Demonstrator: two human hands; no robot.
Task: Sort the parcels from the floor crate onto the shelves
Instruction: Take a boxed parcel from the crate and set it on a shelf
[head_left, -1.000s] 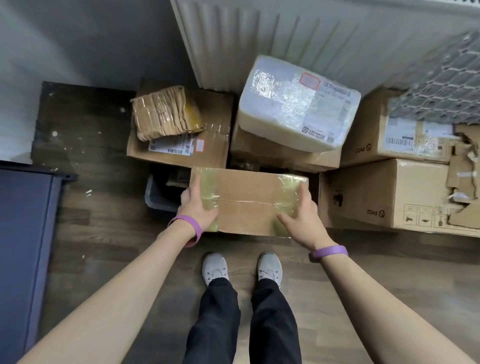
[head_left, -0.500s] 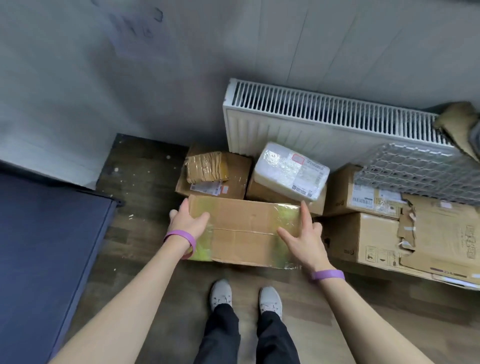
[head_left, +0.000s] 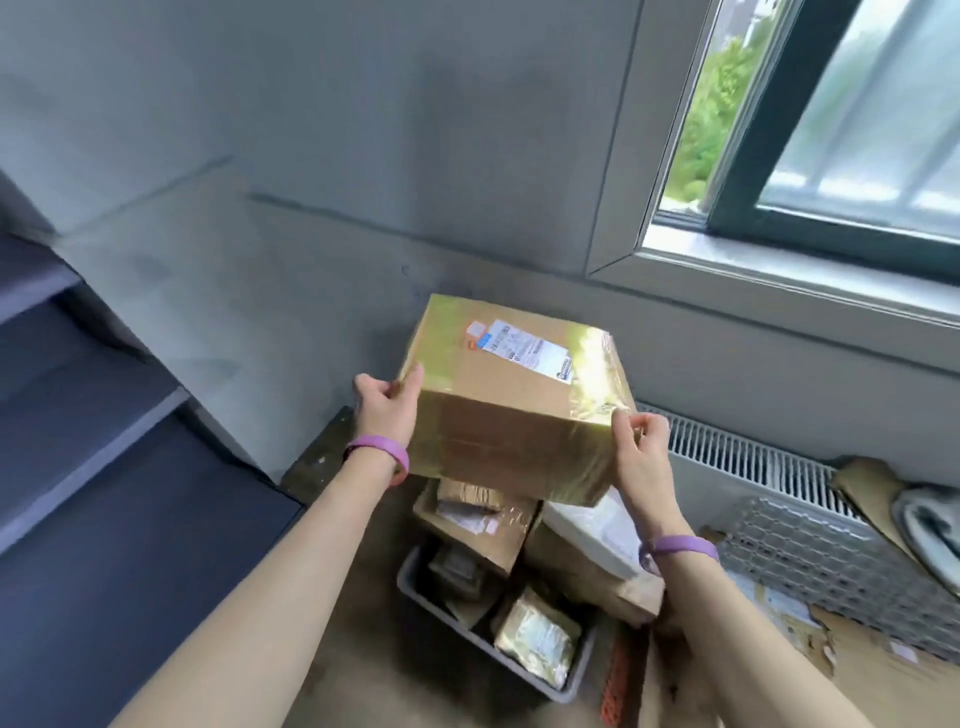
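Head view: we hold the box in the air between both hands. The left hand has its grip curled round the left edge, and the right hand has its grip pinching the taped right corner. Below, the grey crate on the floor holds a small parcel. Dark shelves stand left; beyond, a radiator and a window.

Parcel between left hand, right hand
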